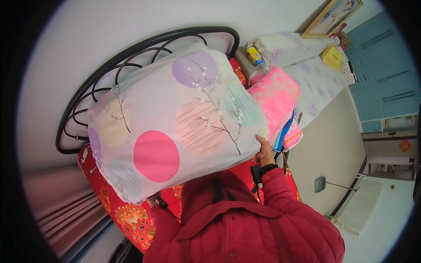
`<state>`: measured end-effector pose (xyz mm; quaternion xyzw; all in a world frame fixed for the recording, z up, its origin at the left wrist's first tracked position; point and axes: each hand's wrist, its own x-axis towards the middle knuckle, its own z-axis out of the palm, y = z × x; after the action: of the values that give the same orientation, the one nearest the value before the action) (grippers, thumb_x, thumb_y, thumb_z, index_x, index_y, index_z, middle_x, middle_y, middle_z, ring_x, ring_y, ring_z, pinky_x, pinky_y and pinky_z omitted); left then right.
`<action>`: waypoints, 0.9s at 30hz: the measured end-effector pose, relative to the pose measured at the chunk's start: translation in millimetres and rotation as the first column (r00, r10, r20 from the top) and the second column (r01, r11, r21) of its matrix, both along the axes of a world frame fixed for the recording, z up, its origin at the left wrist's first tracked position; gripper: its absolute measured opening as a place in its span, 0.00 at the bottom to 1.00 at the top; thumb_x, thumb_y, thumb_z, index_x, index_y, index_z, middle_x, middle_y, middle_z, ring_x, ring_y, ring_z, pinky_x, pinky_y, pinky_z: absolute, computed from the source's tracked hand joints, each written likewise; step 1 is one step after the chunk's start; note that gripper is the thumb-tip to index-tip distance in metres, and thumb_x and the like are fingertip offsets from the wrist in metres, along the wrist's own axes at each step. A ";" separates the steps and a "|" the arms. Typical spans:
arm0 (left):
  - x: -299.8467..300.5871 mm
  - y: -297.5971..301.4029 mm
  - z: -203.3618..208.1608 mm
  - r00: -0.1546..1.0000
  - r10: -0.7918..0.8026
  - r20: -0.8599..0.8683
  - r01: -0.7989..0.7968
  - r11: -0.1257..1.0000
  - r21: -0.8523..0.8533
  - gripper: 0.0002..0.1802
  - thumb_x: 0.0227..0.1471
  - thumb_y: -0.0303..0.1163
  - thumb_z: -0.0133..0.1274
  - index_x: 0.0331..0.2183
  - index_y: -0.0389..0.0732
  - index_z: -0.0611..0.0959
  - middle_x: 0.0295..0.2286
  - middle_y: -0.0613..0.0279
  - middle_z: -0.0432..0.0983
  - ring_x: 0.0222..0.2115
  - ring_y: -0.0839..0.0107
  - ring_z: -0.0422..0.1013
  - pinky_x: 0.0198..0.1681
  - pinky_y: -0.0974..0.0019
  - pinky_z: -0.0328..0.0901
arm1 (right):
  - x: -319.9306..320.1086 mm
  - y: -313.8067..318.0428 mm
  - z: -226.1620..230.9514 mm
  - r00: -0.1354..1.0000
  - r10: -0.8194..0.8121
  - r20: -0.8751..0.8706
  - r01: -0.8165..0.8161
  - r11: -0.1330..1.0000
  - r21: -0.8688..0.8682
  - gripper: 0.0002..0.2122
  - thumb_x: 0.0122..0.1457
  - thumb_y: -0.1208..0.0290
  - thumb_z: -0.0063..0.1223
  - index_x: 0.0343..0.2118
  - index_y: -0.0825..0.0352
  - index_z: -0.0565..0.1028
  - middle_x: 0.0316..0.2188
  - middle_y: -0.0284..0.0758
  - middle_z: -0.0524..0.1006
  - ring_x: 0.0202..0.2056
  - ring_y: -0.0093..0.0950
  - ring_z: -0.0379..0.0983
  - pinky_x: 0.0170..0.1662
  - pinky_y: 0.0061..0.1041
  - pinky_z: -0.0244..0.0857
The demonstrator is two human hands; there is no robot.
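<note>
A puffy white pillow (206, 114), printed with coloured circles and thin blossom branches, spans the middle of the view in front of me. At its near right corner my right hand (265, 151) is closed on the edge, thumb on top and the other fingers mostly hidden. My left hand (151, 200) is at the near left edge, largely covered by the pillow, its fingers tucked underneath. The pillow lies between both hands over a red floral bedspread (131, 219) and reaches toward the black metal headboard (193, 30).
Pink patterned bedding (276, 94) is piled right of the pillow, beside a yellow packet (254, 56). Beyond are a cloth-covered sofa (315, 87), a framed picture (333, 18) and blue cabinets (386, 70). A long-handled dustpan (320, 184) stands on the floor. Curtains (66, 201) hang at left.
</note>
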<state>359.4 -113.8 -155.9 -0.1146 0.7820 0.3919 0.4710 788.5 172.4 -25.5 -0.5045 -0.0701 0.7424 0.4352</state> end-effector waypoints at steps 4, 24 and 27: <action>-1.9 2.8 0.0 1.000 0.018 0.025 -0.019 0.999 0.038 0.24 0.38 0.44 0.43 0.37 0.40 0.66 0.34 0.58 0.65 0.34 0.66 0.63 0.33 0.65 0.60 | 1.5 -1.3 27.4 0.997 -0.074 -0.005 0.074 0.994 0.075 0.15 0.44 0.73 0.44 0.37 0.70 0.63 0.35 0.38 0.67 0.37 0.32 0.63 0.42 0.32 0.55; -11.5 -118.7 72.0 0.983 0.185 -0.016 -0.181 0.973 0.141 0.23 0.41 0.41 0.40 0.39 0.37 0.64 0.36 0.57 0.64 0.36 0.67 0.62 0.36 0.65 0.59 | -6.1 71.4 71.1 0.980 -0.190 0.051 0.156 0.908 0.388 0.11 0.44 0.73 0.45 0.32 0.73 0.65 0.28 0.38 0.69 0.28 0.30 0.67 0.32 0.25 0.62; -41.6 -120.0 94.4 0.970 0.205 -0.129 -0.173 0.959 0.225 0.23 0.42 0.40 0.40 0.39 0.36 0.64 0.36 0.57 0.63 0.36 0.67 0.62 0.37 0.65 0.59 | -6.1 87.2 85.2 0.977 -0.146 0.158 0.051 0.871 0.488 0.11 0.43 0.73 0.46 0.30 0.73 0.66 0.26 0.38 0.69 0.26 0.29 0.67 0.29 0.24 0.62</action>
<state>317.8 -233.8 -61.5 -0.1080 0.7544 0.5240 0.3803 782.4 259.6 59.7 -0.4520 -0.2676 0.6267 0.5756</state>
